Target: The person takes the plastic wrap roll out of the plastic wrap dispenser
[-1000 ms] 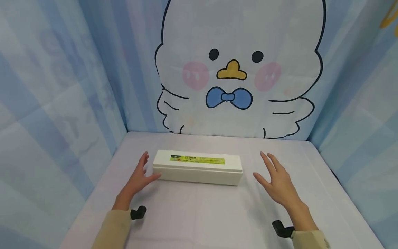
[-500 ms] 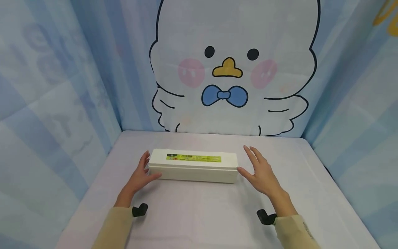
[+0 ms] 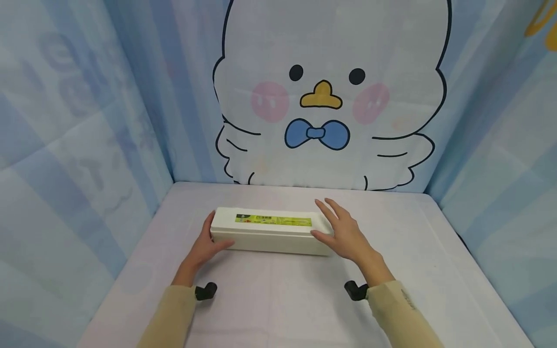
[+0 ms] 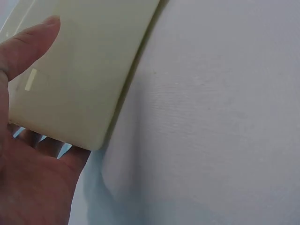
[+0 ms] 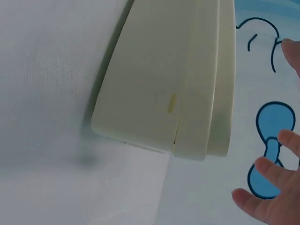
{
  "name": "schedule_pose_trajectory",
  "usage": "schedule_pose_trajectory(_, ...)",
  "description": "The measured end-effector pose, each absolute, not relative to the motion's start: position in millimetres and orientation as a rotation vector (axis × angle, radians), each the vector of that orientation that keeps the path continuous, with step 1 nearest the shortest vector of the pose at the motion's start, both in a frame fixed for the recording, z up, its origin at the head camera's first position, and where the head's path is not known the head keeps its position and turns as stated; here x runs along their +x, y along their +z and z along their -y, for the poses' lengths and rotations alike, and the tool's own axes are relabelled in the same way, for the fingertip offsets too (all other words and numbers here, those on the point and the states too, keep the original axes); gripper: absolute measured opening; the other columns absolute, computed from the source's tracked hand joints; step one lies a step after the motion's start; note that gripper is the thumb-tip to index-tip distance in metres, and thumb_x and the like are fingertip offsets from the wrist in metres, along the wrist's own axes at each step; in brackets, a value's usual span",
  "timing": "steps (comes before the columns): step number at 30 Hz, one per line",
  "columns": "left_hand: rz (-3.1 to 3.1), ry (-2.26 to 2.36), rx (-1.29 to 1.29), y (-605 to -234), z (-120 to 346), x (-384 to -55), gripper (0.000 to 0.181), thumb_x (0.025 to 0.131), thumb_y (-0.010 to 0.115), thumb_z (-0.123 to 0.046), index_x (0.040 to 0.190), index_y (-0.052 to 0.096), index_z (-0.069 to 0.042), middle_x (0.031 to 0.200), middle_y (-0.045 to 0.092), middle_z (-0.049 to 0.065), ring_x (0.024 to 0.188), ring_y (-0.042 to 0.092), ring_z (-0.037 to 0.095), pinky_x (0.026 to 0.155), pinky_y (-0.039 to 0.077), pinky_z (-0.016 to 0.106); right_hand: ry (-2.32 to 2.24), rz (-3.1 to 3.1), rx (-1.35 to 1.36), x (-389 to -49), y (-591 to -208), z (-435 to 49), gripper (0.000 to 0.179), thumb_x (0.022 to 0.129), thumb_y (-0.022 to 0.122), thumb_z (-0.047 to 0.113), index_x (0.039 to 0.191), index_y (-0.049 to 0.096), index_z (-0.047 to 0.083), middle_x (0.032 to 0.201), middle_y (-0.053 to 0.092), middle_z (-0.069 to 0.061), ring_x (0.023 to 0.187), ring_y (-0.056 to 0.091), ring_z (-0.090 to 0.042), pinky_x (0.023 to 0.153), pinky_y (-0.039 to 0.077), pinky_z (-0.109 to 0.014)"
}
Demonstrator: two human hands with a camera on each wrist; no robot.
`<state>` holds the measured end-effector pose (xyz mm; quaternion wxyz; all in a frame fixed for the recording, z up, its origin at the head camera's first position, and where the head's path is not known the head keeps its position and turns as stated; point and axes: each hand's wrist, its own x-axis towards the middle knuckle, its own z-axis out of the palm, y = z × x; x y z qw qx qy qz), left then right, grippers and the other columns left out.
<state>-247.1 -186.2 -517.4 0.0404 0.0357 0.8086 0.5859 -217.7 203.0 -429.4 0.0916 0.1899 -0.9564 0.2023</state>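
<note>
A long white lidded box (image 3: pixel 270 241) lies across the table, a yellow-green printed label (image 3: pixel 273 220) on its lid. My left hand (image 3: pixel 206 244) grips its left end. In the left wrist view the thumb (image 4: pixel 33 44) lies over the front face and the fingers pass behind the end, their tips hidden. At the right end, my right hand (image 3: pixel 345 237) hovers over the lid's corner, fingers spread. The right wrist view shows those fingers (image 5: pixel 272 173) apart from the box, whose lid (image 5: pixel 201 93) sits on its base.
A white-covered table (image 3: pixel 278 299) carries the box. Behind it hangs a curtain (image 3: pixel 322 159) printed with a bird in a blue bow tie, and blue striped cloth (image 3: pixel 78 169) closes off the sides. A black bracket (image 3: pixel 206 291) sticks out at each wrist.
My right hand has moved left from beside the box to above its right end. The left hand has shifted slightly right and taken hold of the left end. The lid stays on.
</note>
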Motion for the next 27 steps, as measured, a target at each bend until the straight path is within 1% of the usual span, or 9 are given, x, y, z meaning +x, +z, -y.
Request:
schedule_pose_trajectory(6, -2.481, 1.819, 0.133, -527.8, 184.8, -247.3, 0.111, 0.086, 0.082, -0.020, 0.163, 0.003, -0.014, 0.166, 0.015, 0.017, 0.148, 0.021, 0.036, 0.118, 0.018, 0.057, 0.529, 2.906, 0.569, -225.2, -431.7, -193.4, 0.084, 0.092, 0.070, 0.049, 0.161, 0.029, 0.022, 0.163, 0.026, -0.014, 0.144, 0.030, -0.042, 0.107, 0.029, -0.070)
schedule_pose_trajectory(10, -2.487, 1.842, 0.129, -529.3, 185.0, -247.3, 0.109, 0.087, 0.081, -0.021, 0.163, 0.004, -0.013, 0.165, 0.017, 0.018, 0.148, 0.022, 0.037, 0.118, 0.018, 0.057, 0.502, 2.921, 0.601, -229.5, -433.6, -187.4, 0.084, 0.092, 0.070, 0.051, 0.160, 0.031, 0.023, 0.163, 0.026, -0.012, 0.144, 0.029, -0.040, 0.108, 0.028, -0.069)
schedule_pose_trajectory(14, -2.495, 1.859, 0.116, -528.3, 185.3, -248.0, 0.107, 0.086, 0.082, -0.020, 0.162, 0.007, -0.011, 0.164, 0.019, 0.019, 0.148, 0.023, 0.037, 0.118, 0.018, 0.057, 0.460, 2.916, 0.664, -234.3, -434.2, -181.5, 0.083, 0.091, 0.071, 0.051, 0.159, 0.034, 0.022, 0.163, 0.028, -0.012, 0.144, 0.029, -0.040, 0.106, 0.029, -0.067)
schedule_pose_trajectory(20, -2.475, 1.865, 0.092, -528.7, 184.9, -248.8, 0.105, 0.086, 0.082, -0.019, 0.162, 0.009, -0.009, 0.164, 0.020, 0.019, 0.148, 0.021, 0.037, 0.118, 0.017, 0.056, 0.314, 2.973, 0.694, -240.7, -438.6, -176.1, 0.082, 0.092, 0.068, 0.055, 0.160, 0.033, 0.026, 0.164, 0.027, -0.009, 0.144, 0.028, -0.042, 0.106, 0.029, -0.068)
schedule_pose_trajectory(27, -2.498, 1.836, 0.068, -526.8, 181.9, -247.6, 0.104, 0.087, 0.081, -0.017, 0.161, 0.009, -0.006, 0.164, 0.019, 0.021, 0.149, 0.020, 0.039, 0.118, 0.017, 0.057, 0.167, 3.013, 0.703, -246.7, -444.0, -177.8, 0.084, 0.089, 0.066, 0.062, 0.159, 0.033, 0.030, 0.164, 0.027, -0.008, 0.144, 0.028, -0.043, 0.105, 0.028, -0.070)
